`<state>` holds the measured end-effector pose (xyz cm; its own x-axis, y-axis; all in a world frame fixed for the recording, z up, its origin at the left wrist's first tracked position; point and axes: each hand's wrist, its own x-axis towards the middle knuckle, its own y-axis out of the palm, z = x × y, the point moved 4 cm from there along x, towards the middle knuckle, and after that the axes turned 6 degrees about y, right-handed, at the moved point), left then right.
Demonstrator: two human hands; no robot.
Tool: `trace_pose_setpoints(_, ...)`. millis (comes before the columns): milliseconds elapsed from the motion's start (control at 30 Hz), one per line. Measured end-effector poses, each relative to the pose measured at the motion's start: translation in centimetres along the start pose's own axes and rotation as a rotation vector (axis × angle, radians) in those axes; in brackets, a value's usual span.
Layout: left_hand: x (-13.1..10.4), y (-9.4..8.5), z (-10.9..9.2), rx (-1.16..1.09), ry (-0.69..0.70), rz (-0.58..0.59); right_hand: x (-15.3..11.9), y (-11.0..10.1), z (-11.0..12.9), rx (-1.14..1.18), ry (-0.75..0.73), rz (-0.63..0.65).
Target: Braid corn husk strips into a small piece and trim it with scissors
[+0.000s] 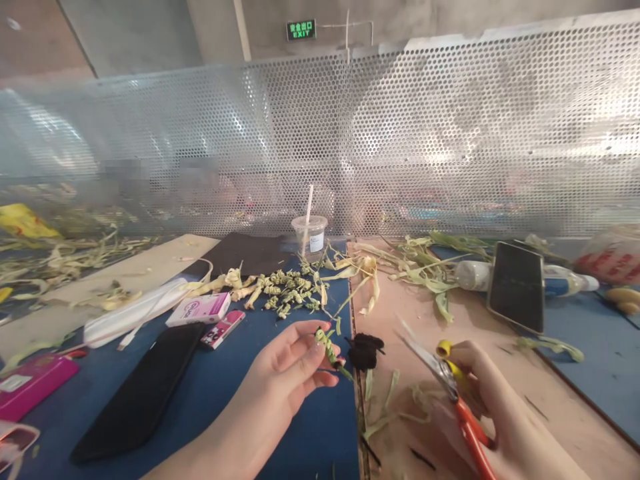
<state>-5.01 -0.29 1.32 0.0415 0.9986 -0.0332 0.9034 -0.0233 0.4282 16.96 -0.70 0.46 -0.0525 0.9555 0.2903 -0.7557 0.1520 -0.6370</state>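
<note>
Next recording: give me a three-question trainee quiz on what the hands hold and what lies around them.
1. True or false: the left hand pinches a small woven leaf piece.
2. What does the right hand hold? A) glue bottle B) scissors C) phone
3. Which drink item stands at the back of the blue mat, beyond the pile of woven pieces?

Key
1. True.
2. B, with orange handles, blades open.
3. A clear plastic cup with a straw.
</note>
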Motion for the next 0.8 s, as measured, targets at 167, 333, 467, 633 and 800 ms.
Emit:
trace_pose_setpoints(167, 0.1, -0.3, 0.0, 0.018, -0.012, -0.014, 0.4, 0.1, -0.7, 0.064, -0.016, 0.074)
trace_pose_setpoints(333, 0.1, -0.5, 0.2, 0.011, -0.024, 0.009, 0.4, 0.3, -0.7, 0.034, 0.01, 0.07)
trace_pose_setpoints(467, 0.0, -0.3, -0.1, 0.019, 0.007, -0.004, 0.4, 0.7, -1.2, 0.09, 0.01, 0.098)
trace_pose_setpoints(633, -0.1, 0.3, -0.2, 0.016, -0.006, 0.047, 0.4, 1.1, -2.0, 0.116, 0.025, 0.147)
trace_pose_setpoints(800, -0.2, 0.1, 0.0, 0.04, -0.002, 0.074, 0.3, 1.2, -1.8, 0.113, -0.009, 0.142)
